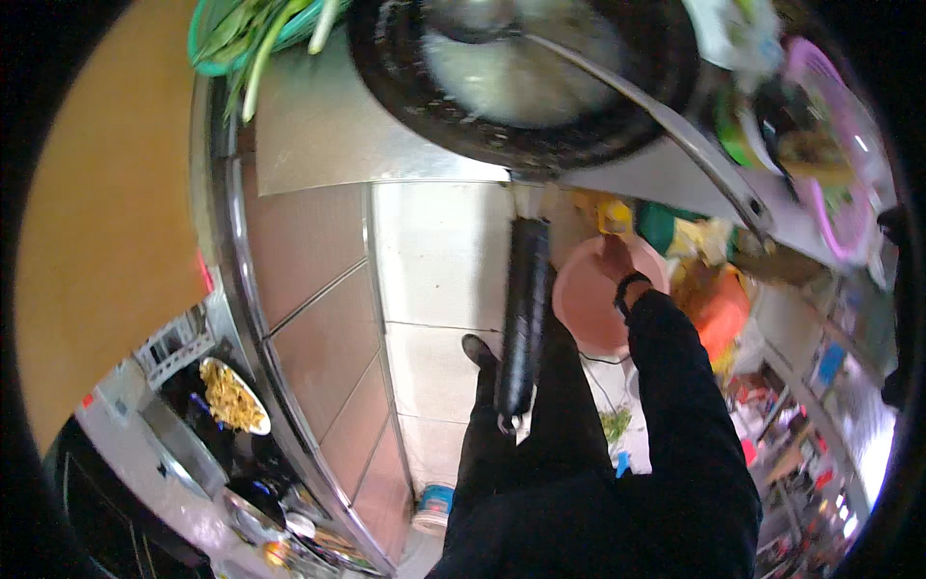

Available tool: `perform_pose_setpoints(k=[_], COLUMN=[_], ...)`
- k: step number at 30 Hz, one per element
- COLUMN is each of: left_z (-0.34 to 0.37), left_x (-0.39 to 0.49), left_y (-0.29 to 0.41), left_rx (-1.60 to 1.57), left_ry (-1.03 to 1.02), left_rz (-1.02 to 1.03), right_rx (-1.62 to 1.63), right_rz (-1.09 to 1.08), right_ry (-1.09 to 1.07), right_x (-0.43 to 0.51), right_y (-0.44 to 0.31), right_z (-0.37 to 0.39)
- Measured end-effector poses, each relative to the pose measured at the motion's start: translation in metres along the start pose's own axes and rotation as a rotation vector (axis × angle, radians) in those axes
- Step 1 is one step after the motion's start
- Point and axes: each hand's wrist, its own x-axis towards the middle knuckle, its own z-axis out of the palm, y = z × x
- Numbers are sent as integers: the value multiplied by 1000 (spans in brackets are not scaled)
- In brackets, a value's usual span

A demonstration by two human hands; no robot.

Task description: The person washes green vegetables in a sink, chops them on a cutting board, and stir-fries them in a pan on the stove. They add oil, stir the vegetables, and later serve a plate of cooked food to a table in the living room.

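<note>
A black wok (608, 137) with cloudy liquid in it is at the top, its black handle (527, 311) pointing towards me. A metal ladle (673, 127) rests across the wok, its bowl in the liquid and its shaft out over the right side. My right hand (616, 260), a dark band at its wrist, is down over a pink plastic basin (586, 318) below the counter; the fingers are blurred, and whether they hold anything is unclear. My left hand is out of view.
Green onions (264, 65) lie in a green basket (206, 69) at upper left. A plate of food (235, 398) stands at lower left. At right are a pink basket (832, 224), an orange bag (720, 318) and cluttered shelves. A tub (434, 506) and a cord are on the floor.
</note>
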Motion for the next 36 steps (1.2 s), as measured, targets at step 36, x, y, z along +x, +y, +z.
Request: perform_pose_setpoints(k=[36], left_z=[2], left_x=[-36], left_y=[103], left_rx=[-249], left_ry=[152], left_rz=[950], right_rx=[-355], right_rz=[-1122], right_ry=[-495], right_x=[-264], right_y=[-331], right_z=[11])
